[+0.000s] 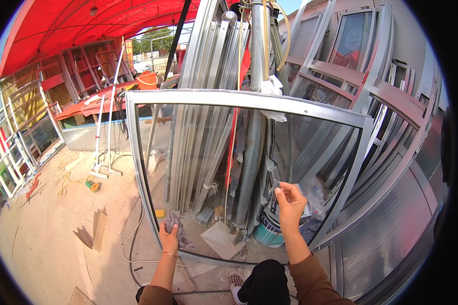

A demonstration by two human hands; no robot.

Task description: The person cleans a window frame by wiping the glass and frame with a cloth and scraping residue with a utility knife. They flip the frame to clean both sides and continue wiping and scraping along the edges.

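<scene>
A large window sash with a silver metal frame (203,95) stands upright before me, its glass pane (310,147) clear enough to see through. My left hand (168,240) is closed on a crumpled grey cloth (174,223) at the pane's lower left corner. Between the thumb and fingers of my right hand (292,204) is a small dark flat strip with pale markings (274,201), which looks like a blade or scraper. It is held upright close to the glass; whether it touches cannot be told.
Behind the glass lean long metal profiles (198,61), with a teal paint bucket (269,231) on the ground. More window frames (387,96) lean on the right. An orange bucket (147,80) rests on the red-covered bench at left. A cable (132,254) runs across the ground.
</scene>
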